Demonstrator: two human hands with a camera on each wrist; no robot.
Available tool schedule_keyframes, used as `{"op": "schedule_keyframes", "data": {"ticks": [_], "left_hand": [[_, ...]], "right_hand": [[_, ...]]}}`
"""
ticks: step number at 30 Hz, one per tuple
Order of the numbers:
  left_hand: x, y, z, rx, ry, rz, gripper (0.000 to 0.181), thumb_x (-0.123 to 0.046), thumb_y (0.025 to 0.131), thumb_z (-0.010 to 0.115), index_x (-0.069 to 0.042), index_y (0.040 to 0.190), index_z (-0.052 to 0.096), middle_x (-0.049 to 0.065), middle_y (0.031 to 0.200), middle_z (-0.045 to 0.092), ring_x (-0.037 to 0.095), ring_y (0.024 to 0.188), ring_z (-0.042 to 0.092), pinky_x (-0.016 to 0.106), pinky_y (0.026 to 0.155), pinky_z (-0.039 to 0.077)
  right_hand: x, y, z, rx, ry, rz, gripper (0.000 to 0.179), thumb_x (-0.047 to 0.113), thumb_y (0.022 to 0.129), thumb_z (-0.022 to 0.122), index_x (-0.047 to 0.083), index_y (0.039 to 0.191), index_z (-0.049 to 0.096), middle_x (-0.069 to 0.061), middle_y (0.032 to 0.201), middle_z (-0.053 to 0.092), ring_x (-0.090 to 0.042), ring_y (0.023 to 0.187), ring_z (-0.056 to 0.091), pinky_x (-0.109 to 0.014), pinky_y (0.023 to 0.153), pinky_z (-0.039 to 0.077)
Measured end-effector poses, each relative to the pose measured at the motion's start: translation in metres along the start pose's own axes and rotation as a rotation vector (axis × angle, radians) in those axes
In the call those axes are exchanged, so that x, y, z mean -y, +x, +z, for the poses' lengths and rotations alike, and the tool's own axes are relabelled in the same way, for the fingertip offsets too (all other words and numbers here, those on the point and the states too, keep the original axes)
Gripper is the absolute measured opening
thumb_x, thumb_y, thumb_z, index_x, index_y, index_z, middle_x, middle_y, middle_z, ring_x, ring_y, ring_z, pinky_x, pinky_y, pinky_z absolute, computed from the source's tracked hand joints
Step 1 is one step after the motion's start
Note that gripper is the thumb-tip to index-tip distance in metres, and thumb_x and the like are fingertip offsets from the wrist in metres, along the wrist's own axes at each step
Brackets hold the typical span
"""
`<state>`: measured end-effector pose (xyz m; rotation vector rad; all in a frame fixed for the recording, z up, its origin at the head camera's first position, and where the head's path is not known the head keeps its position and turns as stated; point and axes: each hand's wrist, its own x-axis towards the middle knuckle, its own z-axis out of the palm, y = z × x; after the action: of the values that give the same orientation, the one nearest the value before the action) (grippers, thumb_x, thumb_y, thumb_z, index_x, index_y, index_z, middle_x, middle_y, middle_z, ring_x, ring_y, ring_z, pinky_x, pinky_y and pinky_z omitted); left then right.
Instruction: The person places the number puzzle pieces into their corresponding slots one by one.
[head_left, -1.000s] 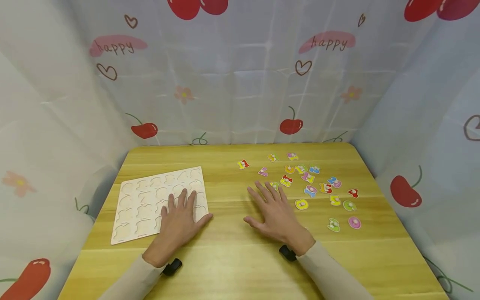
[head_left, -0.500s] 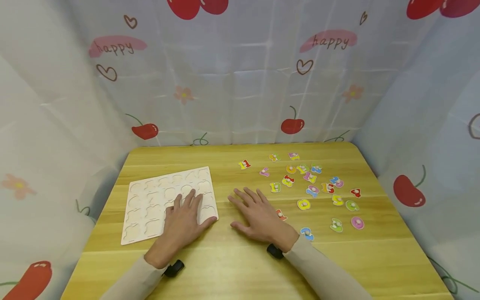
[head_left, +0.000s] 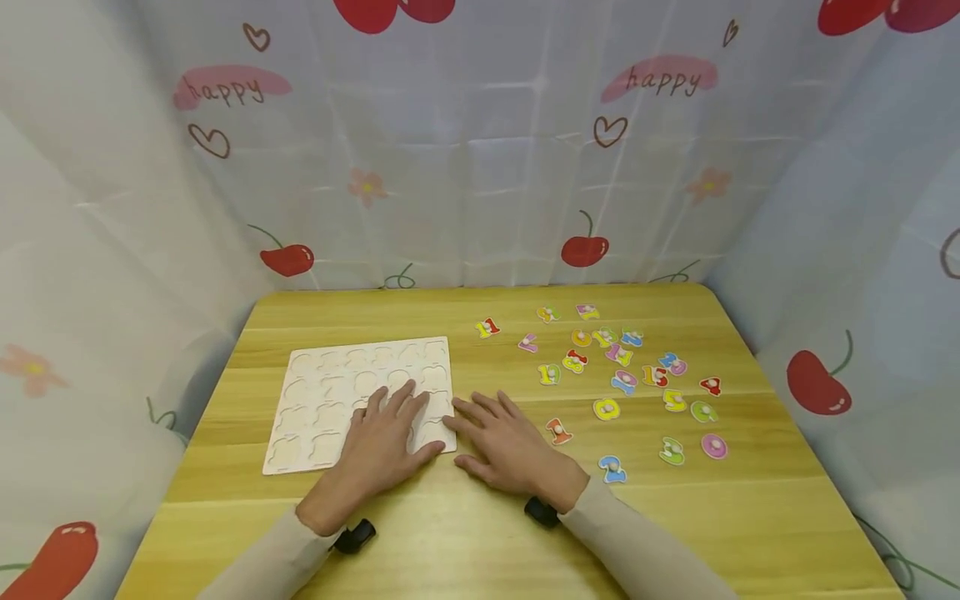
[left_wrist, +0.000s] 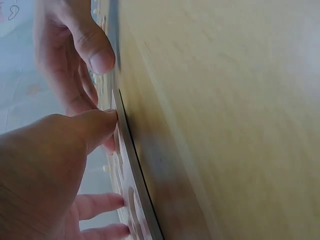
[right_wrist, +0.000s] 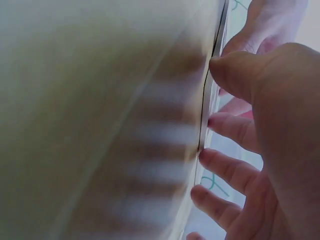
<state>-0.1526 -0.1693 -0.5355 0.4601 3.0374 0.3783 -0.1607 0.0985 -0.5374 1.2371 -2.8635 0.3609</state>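
Note:
A pale wooden puzzle board (head_left: 300, 392) with rows of number-shaped recesses lies flat on the table. My left hand (head_left: 382, 446) rests on its right half with fingers spread, the thumb (left_wrist: 102, 125) at the near edge. Beside the board's right edge is my right hand (head_left: 510, 450), its fingers extended and its fingertips right at that edge. In the right wrist view the fingers (right_wrist: 232, 167) reach toward the board's side. Neither hand grips anything. Closest to the right hand lie an orange number 1 piece (head_left: 558, 431) and a blue number 2 piece (head_left: 612, 468).
Several coloured number pieces with small knobs lie scattered over the right of the wooden table (head_left: 450, 542), among them a yellow 0 (head_left: 607, 409) and a red 4 (head_left: 711, 386). A white patterned curtain (head_left: 465, 183) encloses the table's back and sides.
The board has slid right and turned until it sits straighter, with my left hand moving along on it. My right hand has come left to the board's edge, uncovering the orange 1 and blue 2.

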Motion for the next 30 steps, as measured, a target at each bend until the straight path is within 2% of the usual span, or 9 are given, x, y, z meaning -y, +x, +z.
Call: {"op": "schedule_keyframes", "data": {"ticks": [7,12,18,23,26,30], "left_hand": [[-0.003,0.001,0.000,0.010,-0.009,0.040,0.080,-0.068,0.107,0.076,-0.025,0.173,0.059,0.011,0.188,0.045,0.055,0.168,0.044,0.076,0.122,0.050],[0.008,-0.001,-0.002,-0.023,-0.081,0.056,0.079,-0.062,0.104,0.082,-0.025,0.171,0.060,0.014,0.187,0.044,0.053,0.168,0.046,0.077,0.123,0.050],[0.040,-0.009,-0.010,-0.040,-0.124,-0.011,0.085,-0.061,0.101,0.087,-0.022,0.171,0.060,0.021,0.187,0.040,0.057,0.170,0.039,0.086,0.127,0.040],[0.072,-0.021,-0.024,0.007,-0.153,-0.069,0.101,-0.066,0.094,0.091,-0.018,0.175,0.054,0.027,0.188,0.033,0.064,0.170,0.031,0.091,0.127,0.033],[0.088,-0.029,-0.032,0.034,-0.170,-0.077,0.110,-0.066,0.089,0.096,-0.014,0.176,0.051,0.031,0.188,0.031,0.067,0.167,0.033,0.092,0.126,0.032],[0.102,-0.036,-0.039,0.047,-0.195,-0.068,0.119,-0.060,0.083,0.103,-0.009,0.176,0.049,0.037,0.185,0.032,0.071,0.162,0.038,0.092,0.124,0.036]], "right_hand": [[-0.001,-0.001,-0.004,0.017,0.001,0.020,0.054,0.045,0.118,0.068,0.019,0.165,0.066,-0.009,0.182,0.054,-0.041,0.167,0.053,-0.075,0.139,0.037],[-0.003,-0.002,-0.006,0.029,0.029,0.054,0.051,0.043,0.117,0.070,0.019,0.163,0.068,-0.007,0.181,0.055,-0.040,0.167,0.054,-0.075,0.141,0.035],[-0.011,-0.009,-0.010,0.025,0.059,0.098,0.050,0.040,0.116,0.073,0.018,0.160,0.071,-0.006,0.180,0.057,-0.040,0.166,0.055,-0.074,0.141,0.033],[-0.017,-0.017,-0.014,0.011,0.069,0.112,0.049,0.039,0.115,0.075,0.016,0.158,0.072,-0.008,0.179,0.058,-0.042,0.165,0.056,-0.076,0.141,0.034],[-0.021,-0.022,-0.014,0.015,0.062,0.126,0.049,0.040,0.115,0.074,0.016,0.158,0.072,-0.008,0.179,0.058,-0.042,0.165,0.056,-0.076,0.140,0.034],[-0.026,-0.029,-0.016,0.009,0.073,0.156,0.048,0.039,0.115,0.075,0.016,0.156,0.074,-0.008,0.178,0.059,-0.042,0.165,0.056,-0.076,0.140,0.035]]}}
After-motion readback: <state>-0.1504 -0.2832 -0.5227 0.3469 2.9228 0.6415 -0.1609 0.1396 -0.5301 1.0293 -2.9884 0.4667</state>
